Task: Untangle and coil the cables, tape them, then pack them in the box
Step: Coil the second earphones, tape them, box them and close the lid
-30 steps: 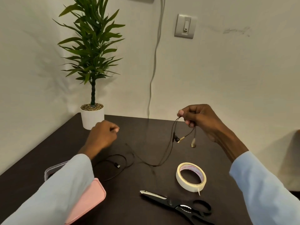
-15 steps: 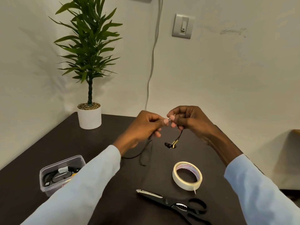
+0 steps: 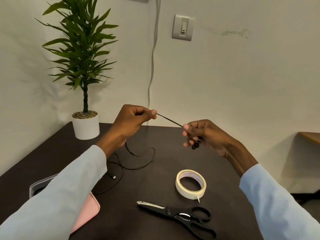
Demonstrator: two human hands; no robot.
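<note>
Home or office room: dark desk (image 3: 155,222), potted plant (image 3: 83,66), wall switch (image 3: 183,27).

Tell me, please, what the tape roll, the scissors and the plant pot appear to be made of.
The tape roll looks like matte cream paper masking tape, its loose end sticking out. The scissors show pale metal blades and black, seemingly plastic handles. The plant pot is smooth and white, ceramic or plastic; I cannot tell which.

your left hand (image 3: 133,121) and right hand (image 3: 201,134) hold a stretch of cable (image 3: 169,120) above the table (image 3: 155,184), the rest trailing down onto it below your left hand. the tape roll (image 3: 190,184) lies under your right hand, the scissors (image 3: 180,213) nearer you. the box (image 3: 37,186) and lid (image 3: 90,210) sit under your left sleeve, the potted plant (image 3: 83,84) at the far left corner.
</note>
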